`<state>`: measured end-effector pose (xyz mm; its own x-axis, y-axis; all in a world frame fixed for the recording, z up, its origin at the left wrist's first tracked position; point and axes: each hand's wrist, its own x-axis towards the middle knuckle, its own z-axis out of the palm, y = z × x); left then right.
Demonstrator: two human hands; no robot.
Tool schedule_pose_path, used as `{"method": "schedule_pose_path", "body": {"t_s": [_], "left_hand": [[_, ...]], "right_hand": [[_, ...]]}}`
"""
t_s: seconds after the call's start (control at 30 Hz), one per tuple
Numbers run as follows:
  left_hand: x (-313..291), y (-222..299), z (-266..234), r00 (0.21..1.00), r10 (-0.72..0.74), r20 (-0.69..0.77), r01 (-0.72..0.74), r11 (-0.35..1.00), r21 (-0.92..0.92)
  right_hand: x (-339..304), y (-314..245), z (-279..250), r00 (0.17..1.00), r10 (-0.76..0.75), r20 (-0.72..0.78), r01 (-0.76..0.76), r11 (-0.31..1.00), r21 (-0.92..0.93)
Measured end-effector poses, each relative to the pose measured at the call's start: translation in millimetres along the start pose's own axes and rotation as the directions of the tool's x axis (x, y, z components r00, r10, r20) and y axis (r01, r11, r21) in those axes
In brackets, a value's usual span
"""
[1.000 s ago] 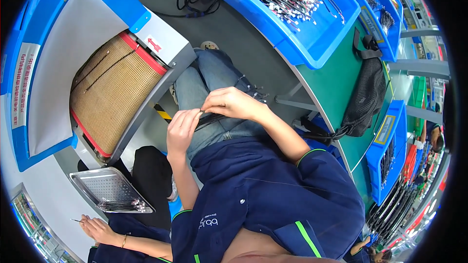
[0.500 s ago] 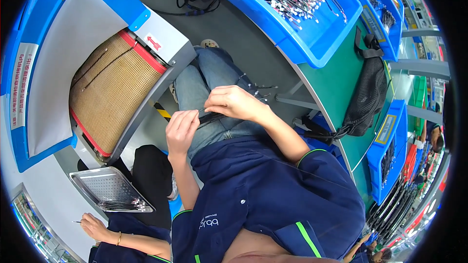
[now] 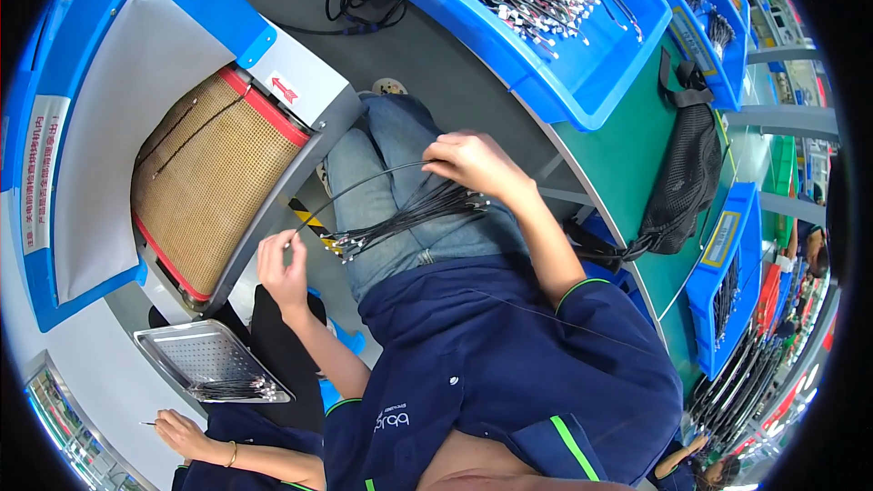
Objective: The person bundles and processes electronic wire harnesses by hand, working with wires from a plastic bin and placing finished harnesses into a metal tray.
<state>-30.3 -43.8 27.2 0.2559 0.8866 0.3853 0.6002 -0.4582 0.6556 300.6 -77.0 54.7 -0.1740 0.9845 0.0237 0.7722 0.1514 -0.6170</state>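
Black cable [image 3: 359, 182] arcs between the two spread hands [image 3: 284, 271] [image 3: 473, 165].

A head-worn fisheye camera looks steeply down from above the person's shirt [image 3: 518, 336] and jeans [image 3: 391, 195]. The left hand [image 3: 285, 278] and right hand [image 3: 475, 166] lie near mid-frame, fairly close to the lens. Its wide sweep takes in a mesh belt [image 3: 218, 182] leftward and a green table [image 3: 614, 150] rightward, edges bending toward the dark rim.

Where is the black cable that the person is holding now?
In the head view, left of centre, the held cable arcs from the right hand to the left hand, passing over the jeans beyond the cable bundle on the lap.
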Motion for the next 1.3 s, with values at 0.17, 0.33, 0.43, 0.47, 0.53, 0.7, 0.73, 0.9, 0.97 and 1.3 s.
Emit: {"method": "schedule_pose_path", "body": {"t_s": [0.17, 0.33, 0.43, 0.47, 0.53, 0.7, 0.73, 0.9, 0.97, 1.3], "left_hand": [[-8.5, -11.9, -7.1, 0.994, -0.109, -0.032, 0.11, 0.993, 0.036], [-13.4, -12.3, -9.9, 0.987, -0.15, -0.065, 0.151, 0.989, 0.006], [-15.7, -10.5, -12.2, 0.985, -0.157, -0.072, 0.157, 0.988, -0.009], [-16.0, -9.8, -13.1, 0.985, -0.156, -0.072, 0.155, 0.988, -0.009], [-16.9, -8.4, -14.9, 0.983, -0.164, -0.086, 0.162, 0.987, -0.021], [-22.6, -8.8, -19.7, 0.982, -0.17, -0.085, 0.169, 0.985, -0.013], [-23.2, -9.3, -20.3, 0.982, -0.164, -0.089, 0.164, 0.986, -0.014], [-22.8, -8.3, -24.0, 0.982, -0.167, -0.085, 0.165, 0.986, -0.022], [-22.6, -9.2, -25.2, 0.983, -0.165, -0.085, 0.163, 0.986, -0.03], [-24.7, -16.5, -27.7, 0.988, -0.129, -0.08, 0.128, 0.992, -0.016]], "right_hand": [[-4.8, 3.0, -9.5, 0.998, 0.053, -0.041, -0.048, 0.994, 0.097], [-8.7, 1.5, -11.9, 0.972, -0.052, -0.231, 0.085, 0.987, 0.137], [-10.0, -1.2, -15.7, 0.916, -0.244, -0.318, 0.243, 0.969, -0.046], [-9.6, -2.9, -16.3, 0.898, -0.27, -0.348, 0.258, 0.963, -0.082], [-9.1, -5.3, -18.1, 0.878, -0.295, -0.376, 0.27, 0.955, -0.119], [-11.6, -3.6, -15.5, 0.856, -0.282, -0.434, 0.272, 0.958, -0.086], [-12.8, -3.7, -14.2, 0.855, -0.282, -0.435, 0.272, 0.958, -0.086], [-13.8, -2.2, -17.1, 0.891, -0.241, -0.385, 0.298, 0.95, 0.097], [-13.5, -2.4, -18.5, 0.905, -0.218, -0.366, 0.278, 0.953, 0.119], [-10.5, -2.9, -13.8, 0.928, -0.201, -0.313, 0.261, 0.951, 0.165]]}}
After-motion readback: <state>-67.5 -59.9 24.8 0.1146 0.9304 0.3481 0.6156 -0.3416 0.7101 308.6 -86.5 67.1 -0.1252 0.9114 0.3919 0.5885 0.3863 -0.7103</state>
